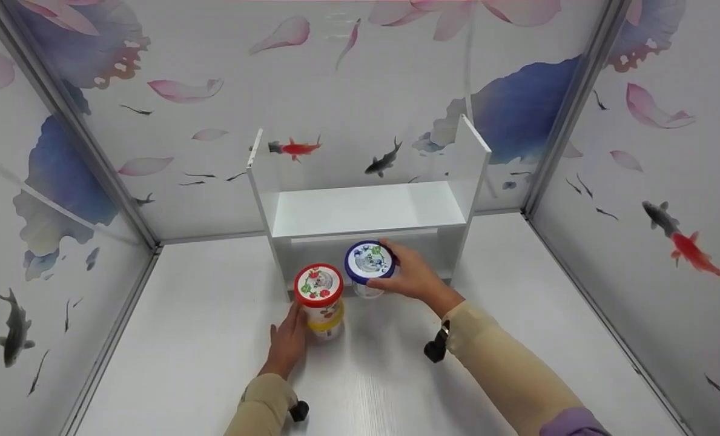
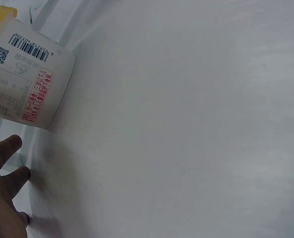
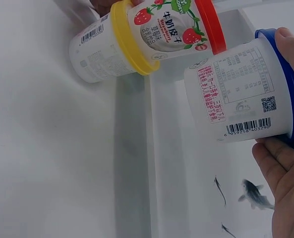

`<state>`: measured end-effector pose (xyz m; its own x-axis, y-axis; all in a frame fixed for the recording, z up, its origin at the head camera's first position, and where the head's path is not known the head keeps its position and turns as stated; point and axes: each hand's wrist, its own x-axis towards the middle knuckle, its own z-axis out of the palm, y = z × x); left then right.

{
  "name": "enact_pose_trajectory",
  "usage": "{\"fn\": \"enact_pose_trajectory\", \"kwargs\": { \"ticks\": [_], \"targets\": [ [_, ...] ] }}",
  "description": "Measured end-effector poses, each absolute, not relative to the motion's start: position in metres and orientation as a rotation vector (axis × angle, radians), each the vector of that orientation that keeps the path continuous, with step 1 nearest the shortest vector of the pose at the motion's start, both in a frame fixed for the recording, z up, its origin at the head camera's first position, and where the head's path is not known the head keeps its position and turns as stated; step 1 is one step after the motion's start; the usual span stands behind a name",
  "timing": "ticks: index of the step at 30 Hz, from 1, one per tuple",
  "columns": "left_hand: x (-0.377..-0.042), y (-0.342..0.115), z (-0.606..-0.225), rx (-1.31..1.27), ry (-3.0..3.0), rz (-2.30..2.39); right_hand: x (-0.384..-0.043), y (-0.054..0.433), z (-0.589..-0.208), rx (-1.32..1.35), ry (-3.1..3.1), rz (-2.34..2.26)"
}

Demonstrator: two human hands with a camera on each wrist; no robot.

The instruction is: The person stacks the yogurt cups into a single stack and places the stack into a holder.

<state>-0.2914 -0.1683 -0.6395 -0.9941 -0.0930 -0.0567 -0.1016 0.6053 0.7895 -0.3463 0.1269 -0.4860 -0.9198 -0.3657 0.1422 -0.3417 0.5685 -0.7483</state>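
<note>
In the head view, my right hand [image 1: 417, 275] grips a white tub with a blue lid [image 1: 370, 260] by its rim, thumb on the near side and fingers on the far side. The right wrist view shows that tub's printed side [image 3: 238, 91] tilted, its base off the table. To its left, a red-lidded strawberry tub [image 1: 318, 284] stands on a yellow-lidded tub [image 1: 326, 327]. My left hand [image 1: 287, 342] lies along the left side of this stack. Its lower fingers [image 2: 10, 181] are spread apart in the left wrist view, beside the yellow-lidded tub [image 2: 25, 74].
A white two-level shelf [image 1: 369, 209] with tall side panels stands against the back wall, right behind the tubs. The white table [image 1: 214, 315] is enclosed by printed panels with metal-framed corners.
</note>
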Motion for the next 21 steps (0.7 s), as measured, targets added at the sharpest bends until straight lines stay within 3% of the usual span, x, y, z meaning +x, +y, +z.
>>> {"fn": "enact_pose_trajectory", "kwargs": {
  "ticks": [21],
  "targets": [
    [-0.292,-0.169,-0.64,-0.176,2.814,1.351,-0.349,0.118,-0.464,-0.639,2.786,-1.263]
  ]
}}
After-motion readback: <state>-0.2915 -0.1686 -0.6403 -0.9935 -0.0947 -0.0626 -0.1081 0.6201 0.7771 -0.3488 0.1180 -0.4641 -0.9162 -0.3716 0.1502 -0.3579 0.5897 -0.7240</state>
